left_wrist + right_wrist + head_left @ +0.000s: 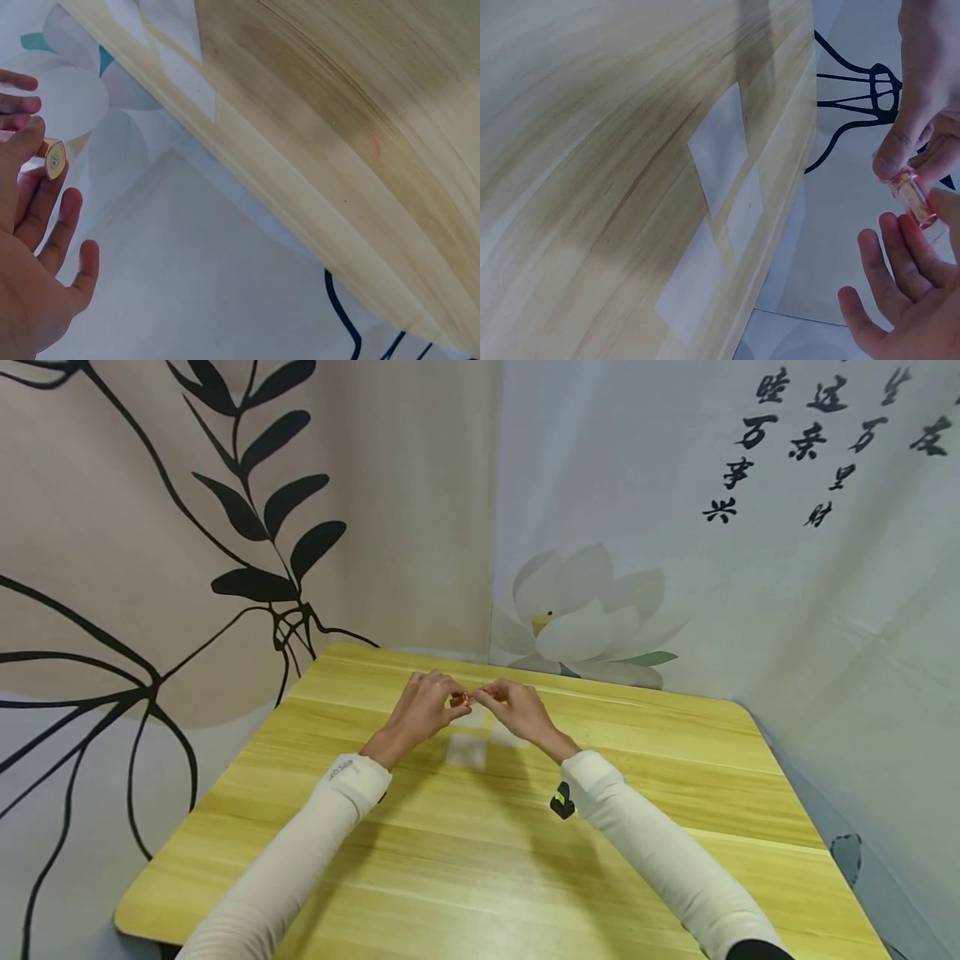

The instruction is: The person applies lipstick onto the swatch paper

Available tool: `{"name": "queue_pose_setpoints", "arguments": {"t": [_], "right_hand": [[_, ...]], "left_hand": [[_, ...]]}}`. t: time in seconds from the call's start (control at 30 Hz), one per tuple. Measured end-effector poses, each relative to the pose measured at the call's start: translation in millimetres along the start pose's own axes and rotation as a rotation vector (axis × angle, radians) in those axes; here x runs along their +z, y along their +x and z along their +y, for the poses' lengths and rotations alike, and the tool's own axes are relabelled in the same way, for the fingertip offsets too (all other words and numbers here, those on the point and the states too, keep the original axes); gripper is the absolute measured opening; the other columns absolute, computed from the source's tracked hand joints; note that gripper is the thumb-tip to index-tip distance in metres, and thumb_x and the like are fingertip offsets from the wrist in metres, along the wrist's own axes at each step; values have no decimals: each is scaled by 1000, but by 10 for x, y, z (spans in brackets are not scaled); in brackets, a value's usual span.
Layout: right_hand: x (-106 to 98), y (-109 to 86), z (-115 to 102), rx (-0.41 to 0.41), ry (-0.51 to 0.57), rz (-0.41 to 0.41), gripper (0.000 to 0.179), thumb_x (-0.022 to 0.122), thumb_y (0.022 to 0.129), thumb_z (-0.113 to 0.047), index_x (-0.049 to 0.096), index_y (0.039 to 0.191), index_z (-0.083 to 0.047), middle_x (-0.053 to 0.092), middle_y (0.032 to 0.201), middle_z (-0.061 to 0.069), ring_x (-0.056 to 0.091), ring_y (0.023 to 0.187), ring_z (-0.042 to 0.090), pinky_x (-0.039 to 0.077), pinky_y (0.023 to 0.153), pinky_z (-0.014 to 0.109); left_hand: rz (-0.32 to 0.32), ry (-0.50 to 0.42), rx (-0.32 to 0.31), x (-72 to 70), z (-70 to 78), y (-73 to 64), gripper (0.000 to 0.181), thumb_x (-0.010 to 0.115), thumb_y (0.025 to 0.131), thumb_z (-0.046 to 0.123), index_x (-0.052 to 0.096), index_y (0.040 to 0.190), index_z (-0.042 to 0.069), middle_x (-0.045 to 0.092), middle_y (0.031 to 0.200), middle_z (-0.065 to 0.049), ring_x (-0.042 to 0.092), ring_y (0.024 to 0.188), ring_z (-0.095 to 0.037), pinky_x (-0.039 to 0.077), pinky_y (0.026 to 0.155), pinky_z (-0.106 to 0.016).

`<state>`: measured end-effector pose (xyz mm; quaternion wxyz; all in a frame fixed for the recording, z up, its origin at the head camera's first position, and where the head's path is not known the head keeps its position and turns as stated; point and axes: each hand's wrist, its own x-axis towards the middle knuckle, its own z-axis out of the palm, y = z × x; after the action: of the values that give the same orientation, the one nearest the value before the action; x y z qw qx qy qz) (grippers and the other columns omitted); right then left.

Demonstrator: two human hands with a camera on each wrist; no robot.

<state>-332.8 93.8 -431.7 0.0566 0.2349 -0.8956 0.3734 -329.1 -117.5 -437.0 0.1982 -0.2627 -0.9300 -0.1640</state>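
A small, clear, pinkish-red tube is held between both hands above the far part of the table. In the left wrist view its pale round end faces the camera, with a printed mark on it. My left hand pinches it from the left between thumb and fingertips. From the other side my right hand grips it with thumb and forefinger, its other fingers spread loosely in the right wrist view. The fingers hide much of the tube.
White square patches lie on the wood-grain table below the hands. Behind the table's far edge hangs a printed curtain with leaves, a lotus and writing. A small black device sits at the right wrist.
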Motion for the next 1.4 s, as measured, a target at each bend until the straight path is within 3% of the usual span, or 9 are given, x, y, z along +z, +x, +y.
{"name": "queue_pose_setpoints", "arguments": {"t": [0.5,0.93,1.23,1.4], "right_hand": [[-27,-43,-33,10,-3,-19,35,61,106,-40,74,119,-10,76,114,9,73,105,25,59,86,44],[-35,-48,-26,-2,-17,-20,36,59,107,-41,74,122,-12,76,116,8,73,105,24,59,86,44],[-62,-73,5,13,-28,3,36,61,105,-43,75,119,-13,77,113,7,73,102,24,59,83,44],[-58,-72,18,-3,-25,-4,35,63,104,-42,74,118,-12,77,112,8,74,102,24,59,84,43]], "left_hand": [[-20,17,-8,-19,19,-18,21,82,91,34,81,107,20,75,92,8,60,91,-15,44,87,-44],[0,0,6,-12,11,-26,20,84,90,30,81,106,19,76,92,7,60,89,-16,43,87,-45],[-11,36,-16,-20,-26,-69,24,85,87,36,80,101,17,74,89,6,59,89,-17,43,86,-46],[-18,35,-13,-18,-28,-77,27,83,88,38,80,105,17,76,93,6,59,91,-17,43,87,-45]]}}
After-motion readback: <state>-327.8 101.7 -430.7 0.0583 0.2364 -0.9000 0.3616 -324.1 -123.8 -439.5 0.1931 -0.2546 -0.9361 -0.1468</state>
